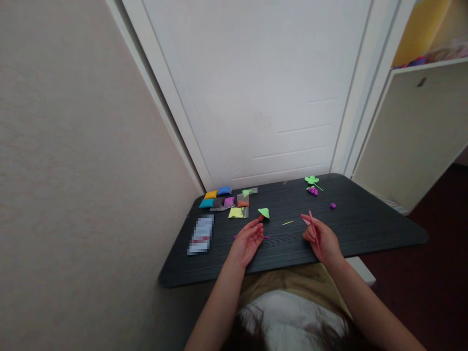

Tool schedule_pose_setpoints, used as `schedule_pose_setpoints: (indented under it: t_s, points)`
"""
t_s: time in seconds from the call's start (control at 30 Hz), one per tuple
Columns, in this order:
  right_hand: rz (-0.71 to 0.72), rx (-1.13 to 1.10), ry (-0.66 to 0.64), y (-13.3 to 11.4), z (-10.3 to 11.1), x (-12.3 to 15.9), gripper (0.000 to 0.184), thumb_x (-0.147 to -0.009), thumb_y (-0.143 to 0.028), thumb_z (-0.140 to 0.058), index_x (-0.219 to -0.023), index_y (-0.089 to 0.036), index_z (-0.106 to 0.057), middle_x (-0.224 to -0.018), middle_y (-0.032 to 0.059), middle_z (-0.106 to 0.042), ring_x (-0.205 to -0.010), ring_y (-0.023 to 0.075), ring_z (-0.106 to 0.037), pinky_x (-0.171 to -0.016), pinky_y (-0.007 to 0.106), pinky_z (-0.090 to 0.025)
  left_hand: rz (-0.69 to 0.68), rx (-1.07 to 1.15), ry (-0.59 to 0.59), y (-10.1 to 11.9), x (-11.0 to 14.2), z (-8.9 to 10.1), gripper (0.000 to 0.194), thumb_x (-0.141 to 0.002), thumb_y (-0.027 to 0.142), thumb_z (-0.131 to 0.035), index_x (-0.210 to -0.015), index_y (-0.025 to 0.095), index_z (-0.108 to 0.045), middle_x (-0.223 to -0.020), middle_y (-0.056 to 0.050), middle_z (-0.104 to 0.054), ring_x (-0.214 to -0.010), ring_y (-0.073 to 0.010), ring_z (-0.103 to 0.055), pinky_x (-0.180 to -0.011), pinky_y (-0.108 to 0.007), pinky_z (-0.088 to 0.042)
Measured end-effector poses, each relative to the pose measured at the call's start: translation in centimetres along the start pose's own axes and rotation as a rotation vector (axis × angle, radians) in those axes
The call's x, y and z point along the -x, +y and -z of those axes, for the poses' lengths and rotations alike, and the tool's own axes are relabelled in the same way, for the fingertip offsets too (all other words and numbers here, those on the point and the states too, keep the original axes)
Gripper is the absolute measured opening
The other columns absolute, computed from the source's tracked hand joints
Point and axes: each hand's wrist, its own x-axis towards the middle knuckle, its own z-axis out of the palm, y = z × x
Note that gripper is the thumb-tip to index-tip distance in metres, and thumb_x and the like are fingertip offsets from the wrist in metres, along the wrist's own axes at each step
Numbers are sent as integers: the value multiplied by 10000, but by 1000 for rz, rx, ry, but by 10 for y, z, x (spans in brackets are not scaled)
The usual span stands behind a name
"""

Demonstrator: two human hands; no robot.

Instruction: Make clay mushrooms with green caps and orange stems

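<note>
My left hand (249,239) rests on the dark table (365,229), palm up with loosely curled fingers, and its fingertips seem to pinch something small that I cannot make out. Just beyond the fingertips stands a green clay cone on an orange base (263,213). My right hand (319,236) is closed around a thin pink stick tool (313,229) that points up and away. A thin yellow stick (288,223) lies between the hands. Small purple clay bits (266,237) lie near the left hand.
Several small bags of coloured clay (228,200) lie at the table's back left, beside a blurred packet (201,235). A green clay leaf shape (311,180), a purple cluster (313,191) and a purple ball (333,205) sit at the back right. A white door stands behind.
</note>
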Motion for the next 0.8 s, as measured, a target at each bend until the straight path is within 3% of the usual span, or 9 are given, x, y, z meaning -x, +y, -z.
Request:
schedule_pose_setpoints:
  t_s: [0.17, 0.3, 0.43, 0.5, 0.6, 0.7, 0.8]
  points:
    - [109, 146, 130, 5, -5, 0, 442, -738, -315, -583, -1165, -269, -478, -558, -47, -557, -370, 38, -297, -381, 190, -220, -17, -20, 39, 0, 2, -3, 258, -704, 70, -595, -958, 112, -582, -860, -80, -659, -752, -117, -624, -707, -231, -500]
    - [145, 111, 179, 1, -4, 4, 239, -696, -295, -615, -918, -208, -598, -712, 7, -648, -419, 49, -454, -450, 203, -368, -32, -44, 43, 0, 3, -6, 257, -705, 75, -595, -959, 111, -579, -863, -84, -663, -756, -124, -629, -718, -238, -498]
    - [-12, -86, 36, -11, -13, 15, 230, -676, -304, -613, -875, -190, -623, -904, 73, -664, -732, 162, -616, -667, 281, -469, -26, -106, 59, 1, 8, -15, 264, -703, 94, -603, -965, 106, -574, -882, -109, -667, -774, -137, -635, -738, -250, -489]
    - [-38, -130, -50, -20, -24, 25, 241, -681, -293, -620, -906, -206, -619, -940, 70, -655, -837, 186, -600, -709, 301, -467, -36, -138, 47, 4, 16, -27, 267, -700, 114, -614, -964, 108, -580, -893, -112, -669, -787, -144, -635, -749, -256, -483]
    - [16, -79, -114, -39, -47, 42, 166, -734, -293, -594, -886, -234, -623, -793, 30, -651, -751, 148, -577, -701, 286, -452, -95, -194, -43, 15, 39, -57, 255, -708, 152, -617, -959, 116, -596, -892, -98, -676, -812, -152, -629, -787, -274, -467]
    - [181, 1, -255, -65, -70, 63, 233, -805, -397, -485, -817, -229, -645, -634, 17, -575, -671, 140, -521, -713, 301, -425, -159, -318, -150, 30, 70, -92, 216, -725, 156, -601, -938, 122, -615, -864, -90, -688, -808, -157, -628, -797, -282, -462]
    - [343, 69, -426, -91, -86, 86, 282, -822, -419, -436, -828, -248, -660, -631, 23, -519, -666, 157, -487, -679, 335, -422, -256, -472, -188, 42, 103, -120, 222, -739, 152, -592, -958, 162, -623, -839, -63, -700, -793, -148, -636, -777, -254, -471]
